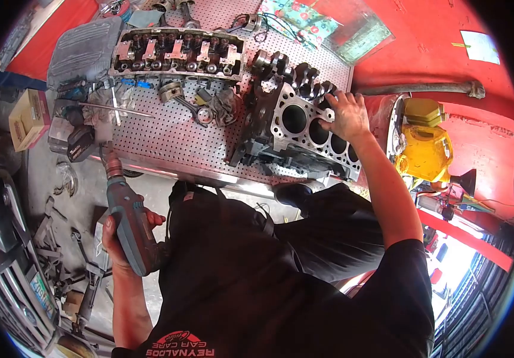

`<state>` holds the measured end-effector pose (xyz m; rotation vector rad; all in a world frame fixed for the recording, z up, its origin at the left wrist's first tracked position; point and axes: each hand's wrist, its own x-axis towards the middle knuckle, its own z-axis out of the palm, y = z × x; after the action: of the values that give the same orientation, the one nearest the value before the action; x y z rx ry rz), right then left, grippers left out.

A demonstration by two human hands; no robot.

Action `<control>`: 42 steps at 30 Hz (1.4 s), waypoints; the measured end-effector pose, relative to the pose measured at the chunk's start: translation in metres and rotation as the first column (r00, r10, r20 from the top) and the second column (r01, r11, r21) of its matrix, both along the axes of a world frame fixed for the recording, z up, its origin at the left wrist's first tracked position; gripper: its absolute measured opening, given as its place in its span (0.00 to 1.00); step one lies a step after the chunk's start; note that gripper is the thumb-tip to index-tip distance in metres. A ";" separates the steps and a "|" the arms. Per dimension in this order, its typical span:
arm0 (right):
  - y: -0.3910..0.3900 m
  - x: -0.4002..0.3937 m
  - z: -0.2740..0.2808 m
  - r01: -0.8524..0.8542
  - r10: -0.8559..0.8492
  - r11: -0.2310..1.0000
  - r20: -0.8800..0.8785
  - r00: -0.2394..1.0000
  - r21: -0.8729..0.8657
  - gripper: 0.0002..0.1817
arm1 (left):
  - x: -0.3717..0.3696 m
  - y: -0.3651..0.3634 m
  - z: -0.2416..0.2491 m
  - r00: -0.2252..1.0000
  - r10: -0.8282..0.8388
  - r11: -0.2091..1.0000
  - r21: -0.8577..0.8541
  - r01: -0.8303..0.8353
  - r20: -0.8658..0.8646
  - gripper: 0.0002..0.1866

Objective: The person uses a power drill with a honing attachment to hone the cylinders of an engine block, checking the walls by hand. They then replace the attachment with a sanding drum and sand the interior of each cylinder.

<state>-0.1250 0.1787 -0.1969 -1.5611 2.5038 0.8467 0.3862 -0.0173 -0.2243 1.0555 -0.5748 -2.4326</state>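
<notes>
My left hand [115, 241] is closed around a power drill [129, 221], held beside my body in front of the bench edge. The drill's chuck points up and away from me; what is fitted at its tip is blurred. On the right, my right hand [350, 116] rests with fingers spread on the far edge of an engine block [285, 136]. Open cylinder bores show in the block's top face. Just behind it lies a crankshaft [304, 80]. A piston with its connecting rod [173, 91] and a grey rag [225, 106] lie left of the block.
A cylinder head [179, 59] sits at the back of the perforated metal bench [155, 128]. Left of it are a grey tray [84, 51] and a cardboard box [29, 119]. A yellow jug [428, 152] stands at right. Car parts litter the floor at left.
</notes>
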 end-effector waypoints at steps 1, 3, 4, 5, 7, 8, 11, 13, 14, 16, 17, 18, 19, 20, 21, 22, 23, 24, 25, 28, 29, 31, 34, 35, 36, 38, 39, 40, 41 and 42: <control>-0.002 0.002 0.002 0.044 -0.045 0.999 0.017 0.999 0.019 0.34 | 0.000 0.000 0.000 1.000 -0.001 1.000 0.002 0.001 0.005 0.47; 0.004 0.000 -0.002 0.053 -0.052 0.998 0.034 0.998 -0.024 0.36 | 0.000 0.000 0.001 1.000 -0.001 1.000 0.022 0.001 -0.008 0.47; 0.007 -0.001 -0.002 0.059 -0.058 0.997 0.042 0.997 -0.044 0.37 | -0.001 0.000 0.001 1.000 -0.003 0.999 0.032 0.003 -0.015 0.47; 0.009 -0.002 -0.002 0.069 -0.067 0.997 0.047 0.997 -0.034 0.38 | -0.001 0.000 0.000 1.000 -0.005 1.000 0.025 0.005 -0.014 0.47; 0.011 -0.002 0.001 0.086 -0.085 0.996 0.054 0.995 -0.016 0.41 | -0.002 -0.001 -0.001 1.000 -0.007 1.000 0.011 0.007 -0.013 0.47; 0.014 -0.004 0.001 0.056 -0.054 0.998 0.060 0.997 -0.035 0.41 | -0.004 -0.002 -0.002 1.000 -0.025 1.000 -0.009 0.025 -0.008 0.46; 0.023 -0.003 0.006 -0.056 0.055 0.998 0.070 0.996 0.020 0.39 | -0.006 -0.004 -0.002 0.999 -0.048 0.998 -0.036 0.048 -0.012 0.45; 0.023 0.010 0.026 -0.153 0.140 0.966 0.077 0.987 0.207 0.37 | -0.006 -0.006 -0.004 0.999 -0.026 1.000 -0.008 0.026 -0.044 0.46; 0.026 0.016 0.027 -0.183 0.156 0.931 0.109 0.982 0.317 0.36 | -0.005 -0.007 -0.006 0.999 -0.023 1.000 -0.006 0.023 -0.048 0.46; 0.034 0.026 0.026 -0.238 0.171 0.820 0.173 0.970 0.520 0.34 | -0.005 -0.008 -0.009 0.998 -0.022 1.000 0.000 0.022 -0.057 0.46; 0.043 0.024 0.019 -0.238 0.178 0.826 0.163 0.970 0.511 0.33 | -0.007 -0.008 -0.009 0.999 -0.023 1.000 0.003 0.023 -0.045 0.46; 0.045 0.023 0.013 -0.208 0.163 0.817 0.131 0.978 0.537 0.34 | -0.009 -0.009 -0.008 0.999 -0.023 1.000 0.005 0.023 -0.032 0.46; 0.043 0.023 0.007 -0.180 0.151 0.808 0.099 0.984 0.560 0.36 | -0.009 -0.010 -0.007 1.000 -0.021 1.000 0.006 0.021 -0.018 0.46; 0.040 0.021 0.000 -0.154 0.141 0.799 0.068 0.988 0.582 0.38 | -0.009 -0.011 -0.008 0.999 -0.027 1.000 0.004 0.027 -0.027 0.46; 0.039 0.017 -0.005 -0.178 0.171 0.817 0.064 0.983 0.549 0.38 | -0.008 -0.011 -0.008 0.999 -0.032 0.999 0.002 0.032 -0.036 0.46; 0.038 0.011 -0.006 -0.230 0.241 0.811 0.051 0.969 0.538 0.37 | -0.007 -0.012 -0.008 0.998 -0.037 0.999 -0.001 0.037 -0.043 0.45; 0.036 0.006 -0.007 -0.281 0.309 0.802 0.036 0.950 0.527 0.37 | -0.006 -0.012 -0.008 0.999 -0.025 1.000 -0.013 0.025 -0.030 0.46; 0.030 0.005 -0.005 -0.330 0.375 0.790 0.020 0.927 0.516 0.37 | -0.005 -0.012 -0.007 1.000 -0.014 1.000 -0.024 0.014 -0.017 0.46; 0.026 0.003 -0.001 -0.352 0.403 0.769 0.024 0.915 0.534 0.37 | -0.004 -0.011 -0.007 1.000 -0.004 1.000 -0.027 0.004 -0.011 0.46; 0.016 0.001 0.011 -0.317 0.383 0.711 0.033 0.923 0.628 0.37 | 0.000 -0.009 -0.011 1.000 0.029 0.999 -0.017 -0.029 -0.006 0.46; 0.021 -0.002 0.012 -0.364 0.431 0.723 0.028 0.902 0.588 0.38 | 0.001 -0.008 -0.012 0.999 0.039 0.999 -0.010 -0.039 -0.004 0.46; 0.018 0.000 0.018 -0.324 0.361 0.724 0.066 0.930 0.609 0.35 | 0.002 -0.007 -0.011 0.998 0.059 0.998 0.004 -0.059 0.001 0.46; 0.021 0.005 0.025 -0.315 0.329 0.747 0.085 0.940 0.585 0.35 | 0.006 -0.004 -0.011 0.997 0.074 0.997 0.009 -0.074 0.009 0.46; 0.030 0.002 0.024 -0.341 0.359 0.761 0.080 0.930 0.551 0.35 | 0.008 -0.003 -0.012 0.997 0.072 0.997 0.008 -0.072 0.006 0.46; 0.033 0.004 0.025 -0.368 0.388 0.773 0.074 0.919 0.517 0.35 | 0.009 -0.002 -0.013 0.998 0.071 0.997 0.006 -0.071 0.003 0.46; 0.034 0.009 0.027 -0.313 0.312 0.777 0.098 0.945 0.547 0.35 | 0.010 0.000 -0.014 0.997 0.074 0.997 0.010 -0.074 -0.002 0.46; 0.033 0.013 0.028 -0.286 0.273 0.777 0.108 0.956 0.561 0.35 | 0.010 0.000 -0.013 0.997 0.079 0.997 0.015 -0.079 -0.004 0.46; 0.036 0.015 0.026 -0.220 0.171 0.815 0.141 0.975 0.536 0.36 | 0.010 0.001 -0.012 0.997 0.083 0.996 0.021 -0.083 -0.006 0.46; 0.041 0.017 0.021 -0.150 0.067 0.845 0.176 0.982 0.514 0.36 | 0.010 0.002 -0.012 0.997 0.079 0.997 0.018 -0.079 0.006 0.46; 0.042 0.022 0.020 -0.075 -0.036 0.867 0.211 0.977 0.492 0.37 | 0.010 0.002 -0.012 0.997 0.076 0.997 0.013 -0.076 0.016 0.47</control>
<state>-0.1029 0.2210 -0.1768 -1.4067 1.9136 1.1443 0.3962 -0.0152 -0.2358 1.0822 -0.5143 -2.3677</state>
